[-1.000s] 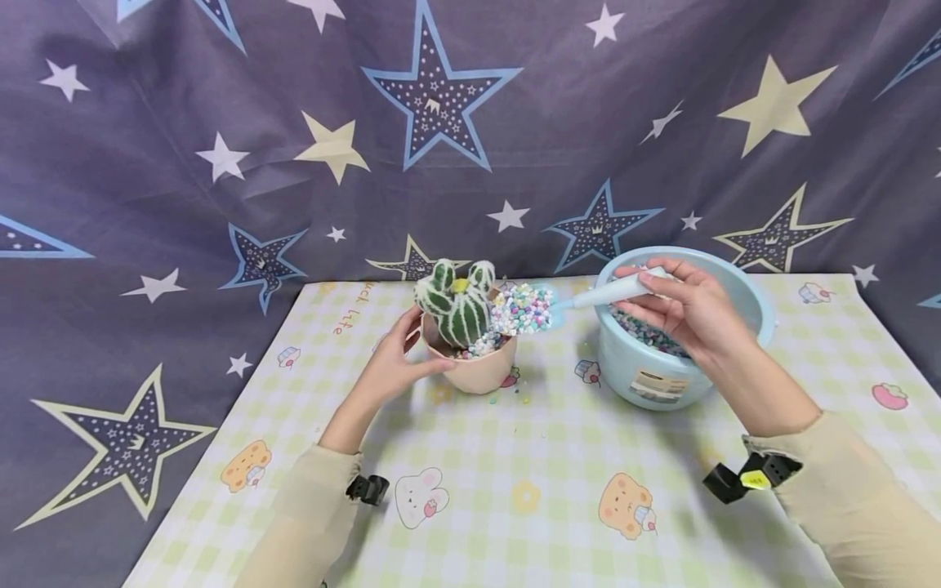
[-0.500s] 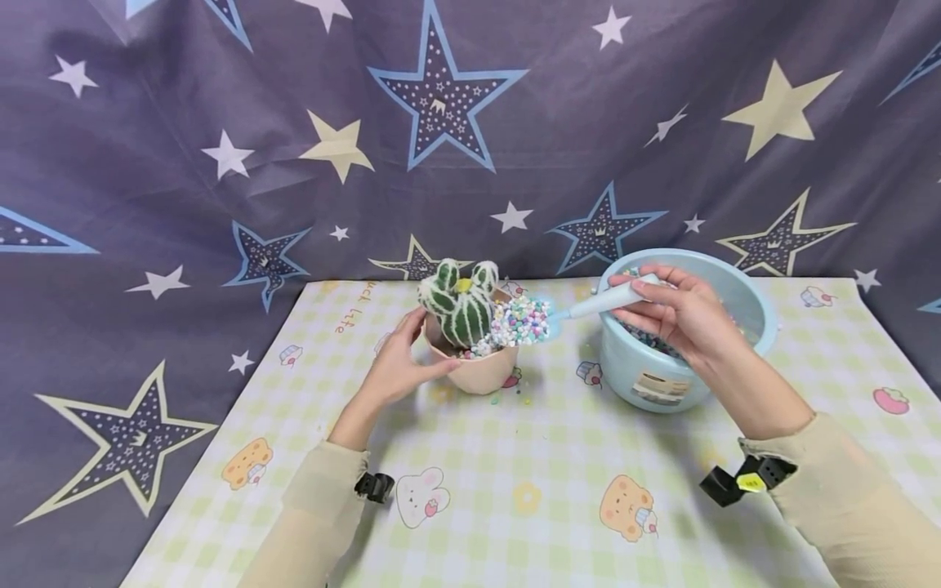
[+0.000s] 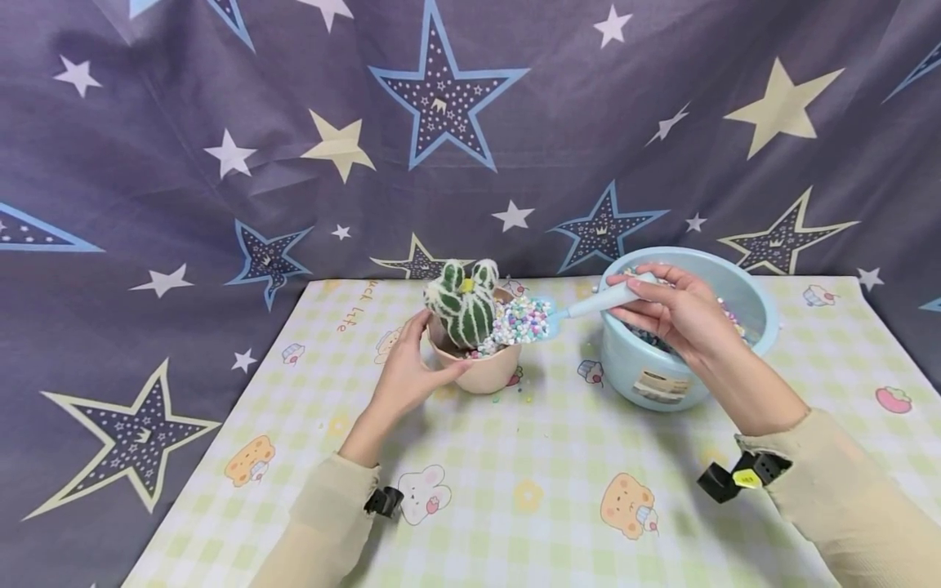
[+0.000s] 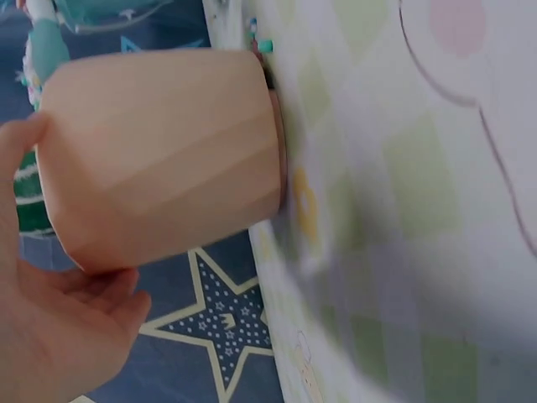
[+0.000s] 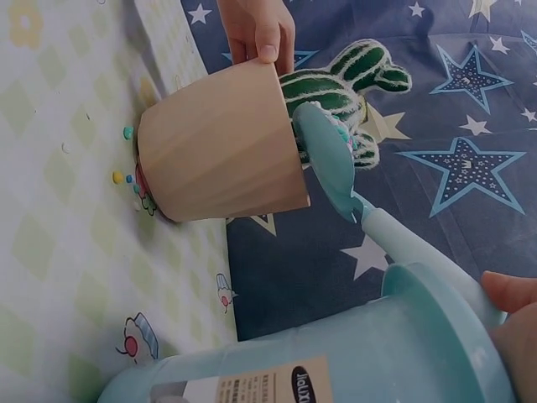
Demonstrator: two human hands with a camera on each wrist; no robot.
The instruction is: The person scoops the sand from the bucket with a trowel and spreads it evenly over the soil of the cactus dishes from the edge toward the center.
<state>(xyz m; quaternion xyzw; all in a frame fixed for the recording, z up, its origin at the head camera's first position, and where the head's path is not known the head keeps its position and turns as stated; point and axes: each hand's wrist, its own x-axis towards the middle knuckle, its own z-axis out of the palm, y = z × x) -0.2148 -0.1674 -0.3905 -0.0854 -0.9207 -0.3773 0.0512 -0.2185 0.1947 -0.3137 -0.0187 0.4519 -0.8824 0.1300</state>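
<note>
A furry green cactus with white stripes [image 3: 468, 321] stands in a peach flowerpot [image 3: 481, 376]. My left hand [image 3: 412, 371] grips the pot's left side, thumb at the near rim and fingers behind it. In my right hand [image 3: 687, 314] is the handle of a light blue toy shovel [image 3: 591, 304]. Its blade, heaped with multicoloured pebbles [image 3: 518, 320], overlaps the pot's right rim beside the cactus. The right wrist view shows the underside of the blade [image 5: 327, 159] at the pot's mouth. Some pebbles lie around the cactus base.
A light blue bucket [image 3: 654, 384] holding more pebbles stands to the right, beneath my right hand. A few stray pebbles [image 3: 527, 399] lie on the checked tablecloth [image 3: 529, 457] by the pot. A dark star-patterned curtain [image 3: 441, 196] hangs behind the table.
The loaded shovel blade has dipped slightly toward the pot. My left hand and the pot with the cactus have shifted a little to the right. Both grips stay the same.
</note>
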